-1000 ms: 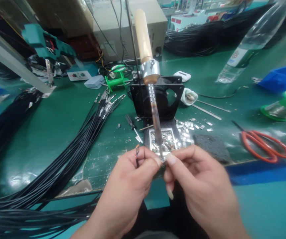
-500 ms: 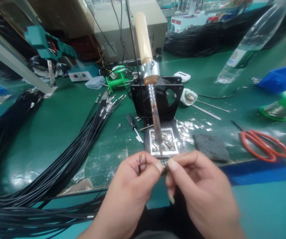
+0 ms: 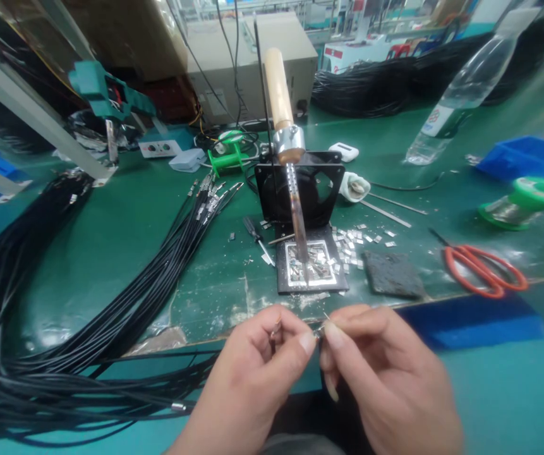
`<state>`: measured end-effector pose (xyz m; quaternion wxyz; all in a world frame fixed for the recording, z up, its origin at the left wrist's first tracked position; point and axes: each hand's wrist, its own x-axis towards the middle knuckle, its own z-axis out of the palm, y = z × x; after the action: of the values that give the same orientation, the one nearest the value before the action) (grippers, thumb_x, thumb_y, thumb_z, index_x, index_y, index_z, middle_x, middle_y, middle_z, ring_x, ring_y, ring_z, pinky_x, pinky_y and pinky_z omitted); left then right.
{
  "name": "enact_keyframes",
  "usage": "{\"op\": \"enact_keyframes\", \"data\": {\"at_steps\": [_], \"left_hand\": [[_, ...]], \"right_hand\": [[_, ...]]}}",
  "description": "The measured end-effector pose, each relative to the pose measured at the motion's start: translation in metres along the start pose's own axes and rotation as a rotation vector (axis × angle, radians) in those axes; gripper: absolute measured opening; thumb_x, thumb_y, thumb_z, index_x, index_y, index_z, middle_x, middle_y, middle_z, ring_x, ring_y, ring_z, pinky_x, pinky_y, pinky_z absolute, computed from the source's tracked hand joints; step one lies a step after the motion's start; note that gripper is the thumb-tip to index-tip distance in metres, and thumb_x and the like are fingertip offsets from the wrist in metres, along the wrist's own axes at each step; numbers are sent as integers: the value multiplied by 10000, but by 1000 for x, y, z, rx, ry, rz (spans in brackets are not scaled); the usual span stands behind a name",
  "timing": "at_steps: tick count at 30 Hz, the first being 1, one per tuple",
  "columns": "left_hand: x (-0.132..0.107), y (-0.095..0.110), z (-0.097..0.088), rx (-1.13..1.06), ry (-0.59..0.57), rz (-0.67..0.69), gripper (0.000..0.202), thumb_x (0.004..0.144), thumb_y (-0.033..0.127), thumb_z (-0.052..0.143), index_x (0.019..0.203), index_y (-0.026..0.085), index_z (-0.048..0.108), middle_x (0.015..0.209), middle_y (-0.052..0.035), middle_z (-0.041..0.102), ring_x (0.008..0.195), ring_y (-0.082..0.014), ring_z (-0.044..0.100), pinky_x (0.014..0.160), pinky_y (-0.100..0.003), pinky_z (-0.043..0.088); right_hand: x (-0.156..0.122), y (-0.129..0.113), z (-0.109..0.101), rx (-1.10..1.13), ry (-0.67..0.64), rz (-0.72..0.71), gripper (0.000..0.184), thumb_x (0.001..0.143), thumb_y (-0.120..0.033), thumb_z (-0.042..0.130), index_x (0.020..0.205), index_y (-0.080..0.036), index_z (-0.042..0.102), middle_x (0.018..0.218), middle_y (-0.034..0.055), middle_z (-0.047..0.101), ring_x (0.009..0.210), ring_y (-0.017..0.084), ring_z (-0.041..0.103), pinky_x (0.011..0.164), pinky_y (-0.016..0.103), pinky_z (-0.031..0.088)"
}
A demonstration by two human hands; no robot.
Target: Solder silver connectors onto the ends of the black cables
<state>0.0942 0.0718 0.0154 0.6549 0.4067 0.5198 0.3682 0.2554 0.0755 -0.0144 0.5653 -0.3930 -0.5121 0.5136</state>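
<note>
Soldering iron (image 3: 296, 196) with a pale wooden handle, shiny steel collar and heat-stained barrel slants tip-down over a square white-rimmed tray (image 3: 319, 282) of small silvery pieces. Just nearer the person than the tray, by the front edge of the glossy green bench (image 3: 219, 259), the two hands meet almost fingertip to fingertip. On the left hand (image 3: 258, 361), thumb and forefinger are pressed together, and a dark wire end with a copper-coloured tip (image 3: 275, 331) pokes up between the curled fingers. The right hand (image 3: 383, 365) has thumb and forefinger pinched on a thin, pale, straight wire (image 3: 326, 315). A tiny silvery metal piece (image 3: 319, 332) sits between the two thumbs; from where I stand, I cannot tell which hand grips it.

Behind the tray stands a black square-framed fan (image 3: 274, 202). Loose flat silvery chips (image 3: 347, 246) lie to its right, near a dark grey rough block (image 3: 392, 273) and orange-handled scissors (image 3: 484, 268). Over on the left stretches a thick bundle of black cables (image 3: 177, 256) with silvery connectors at its far end.
</note>
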Motion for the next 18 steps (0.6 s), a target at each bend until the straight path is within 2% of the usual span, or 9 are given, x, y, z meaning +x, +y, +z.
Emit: {"op": "enact_keyframes", "data": {"at_steps": [4, 9, 14, 18], "left_hand": [[-7, -1, 1, -30, -18, 19, 324, 978, 464, 692, 875, 166, 617, 620, 64, 351, 495, -40, 240, 421, -165, 205], [-14, -1, 3, -3, -21, -25, 360, 977, 482, 679, 855, 152, 605, 597, 65, 343, 496, -43, 234, 436, -168, 212], [-17, 1, 6, -51, -34, -120, 377, 955, 503, 678, 863, 162, 548, 594, 67, 362, 479, -41, 239, 439, -176, 198], [-20, 2, 8, -117, -32, -148, 370, 946, 483, 686, 852, 162, 528, 599, 72, 353, 476, -36, 220, 433, -173, 181]], "right_hand": [[-6, -4, 4, 11, -2, 3, 120, 1002, -133, 640, 903, -200, 628, 831, -9, 638, 609, 82, 651, 526, 185, 565], [-12, -15, 12, 85, 176, 176, 212, 971, -277, 713, 808, -180, 619, 729, -17, 616, 510, 58, 562, 462, 150, 476], [-13, -18, 6, 104, 28, 285, 279, 959, -364, 734, 820, -167, 593, 631, -5, 621, 467, 81, 564, 433, 161, 488], [-15, -18, 2, 98, 42, 334, 318, 958, -408, 734, 830, -158, 582, 597, 4, 620, 466, 88, 565, 435, 160, 498]]}}
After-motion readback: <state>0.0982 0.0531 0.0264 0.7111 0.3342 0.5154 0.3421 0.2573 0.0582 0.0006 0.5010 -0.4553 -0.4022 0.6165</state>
